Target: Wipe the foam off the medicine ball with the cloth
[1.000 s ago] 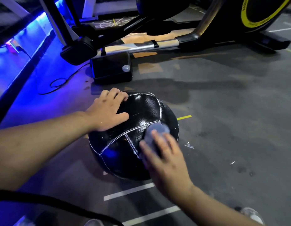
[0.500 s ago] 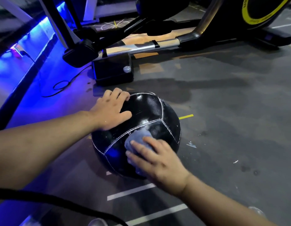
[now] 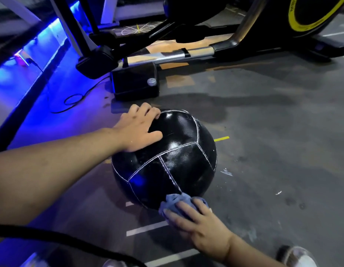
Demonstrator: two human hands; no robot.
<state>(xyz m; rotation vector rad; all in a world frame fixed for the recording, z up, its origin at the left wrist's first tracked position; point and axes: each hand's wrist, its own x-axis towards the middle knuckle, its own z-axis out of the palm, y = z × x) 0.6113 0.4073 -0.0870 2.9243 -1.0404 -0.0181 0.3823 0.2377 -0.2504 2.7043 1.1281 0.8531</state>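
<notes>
Medicine ball (image 3: 177,151) sits on grey lined floor (image 3: 273,151) near, perhaps, exercise bike (image 3: 309,12).

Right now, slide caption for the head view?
Left hand steadies glossy black white-stitched medicine ball; right hand presses crumpled blue cloth against its lower front.

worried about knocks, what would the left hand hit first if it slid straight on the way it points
Probably the machine's black base block beyond the ball: the left hand lies on the ball pointing toward it. Depth is unclear.

A big gym machine (image 3: 167,54) stands on the gray floor (image 3: 282,147). A black cord (image 3: 75,101) curls beside it. Blue light (image 3: 17,78) glows at the left.
</notes>
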